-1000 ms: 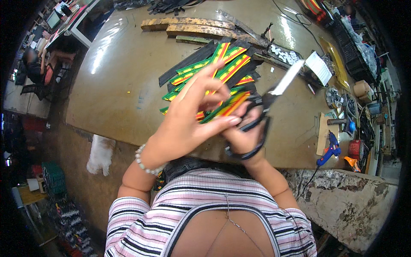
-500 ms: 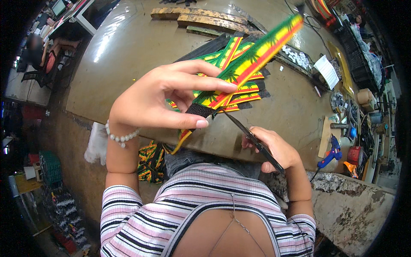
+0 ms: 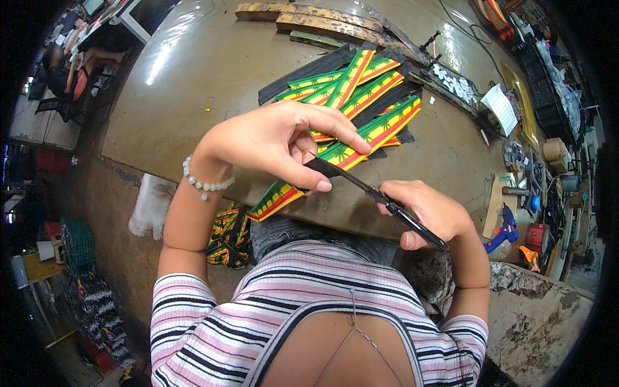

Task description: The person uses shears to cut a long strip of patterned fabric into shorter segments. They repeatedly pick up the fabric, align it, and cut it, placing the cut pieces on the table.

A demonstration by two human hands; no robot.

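Left hand (image 3: 277, 143) pinches the striped strip (image 3: 385, 132) above the table (image 3: 161, 138); right hand (image 3: 435, 205) grips the scissors (image 3: 412, 224), blades meeting its black section (image 3: 324, 168); keeping it taut should help a square snip.

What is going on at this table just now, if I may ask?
The person's left hand pinches a green, yellow and red leaf-patterned strip at its black section. The right hand holds black-handled scissors, with the blades at that section; whether they are cutting is unclear. Similar strips lie piled on the table beyond.
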